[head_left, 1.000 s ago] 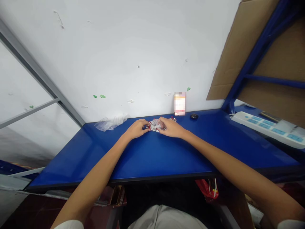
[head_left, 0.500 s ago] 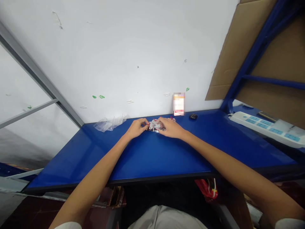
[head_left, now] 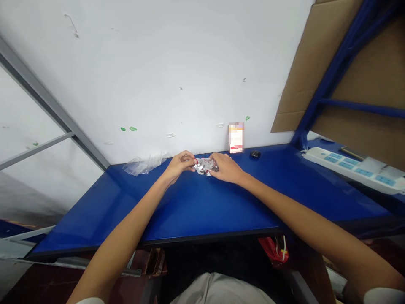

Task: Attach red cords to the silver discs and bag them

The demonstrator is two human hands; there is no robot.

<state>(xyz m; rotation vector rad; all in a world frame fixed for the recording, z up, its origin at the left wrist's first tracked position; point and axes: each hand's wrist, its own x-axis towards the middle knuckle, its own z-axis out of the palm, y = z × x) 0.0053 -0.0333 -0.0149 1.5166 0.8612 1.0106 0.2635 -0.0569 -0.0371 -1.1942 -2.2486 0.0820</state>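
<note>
Compared with half a second ago, the left hand (head_left: pixel 179 165) has shifted slightly toward the far side and turned, its thumb and fingertips now drawn close together; the right hand (head_left: pixel 227 168) is in nearly the same spot. The left hand pinches a round silvery piece with a red edge (head_left: pixel 196 162) at the left end of a small pile of shiny pieces (head_left: pixel 204 165). The right hand curves over the right end of that pile, fingers bent on the far side and thumb on the near side; whether it grips any piece I cannot tell. The pile therefore lies directly between the two hands, on the far part of the blue table (head_left: pixel 202 202), and the pieces overlap too closely to count.

Left of the left hand, well apart from the pile, a crumpled clear plastic bag (head_left: pixel 145 164) lies near the wall (head_left: pixel 177 63). Beyond the right hand, a pale, blurred-out box (head_left: pixel 236 138) stands upright by the wall. Just right of it sits a small black object (head_left: pixel 255 154). Farther right, a white power strip (head_left: pixel 351 166) with blue socket faces runs toward the near right, beside a blue frame (head_left: pixel 329 84) backed by cardboard (head_left: pixel 297 71). Below the table's near edge, to the right, is a red bag (head_left: pixel 274 249).
</note>
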